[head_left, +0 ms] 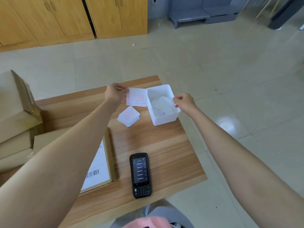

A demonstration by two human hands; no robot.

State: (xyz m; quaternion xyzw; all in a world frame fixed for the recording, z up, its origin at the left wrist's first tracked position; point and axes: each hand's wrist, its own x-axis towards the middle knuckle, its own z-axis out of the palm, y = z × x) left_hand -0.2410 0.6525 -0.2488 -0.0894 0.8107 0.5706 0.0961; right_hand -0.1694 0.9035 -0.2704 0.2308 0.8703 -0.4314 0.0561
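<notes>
Head view | left hand (115, 94) pinches a red-printed paper slip (136, 99) jutting toward the right hand (185, 102) | right hand curled at the white bin (165, 122) rim, grip unclear | risk: one-corner pinch may let the slip flutter down, missing the slip stack (129, 117) beneath.

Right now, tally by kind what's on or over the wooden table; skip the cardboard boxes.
Loose white paper slip with red stamp, in left hand: 1
Stack of such slips: 1
White plastic bin: 1
Black keypad handheld terminal: 1
Total: 4
</notes>
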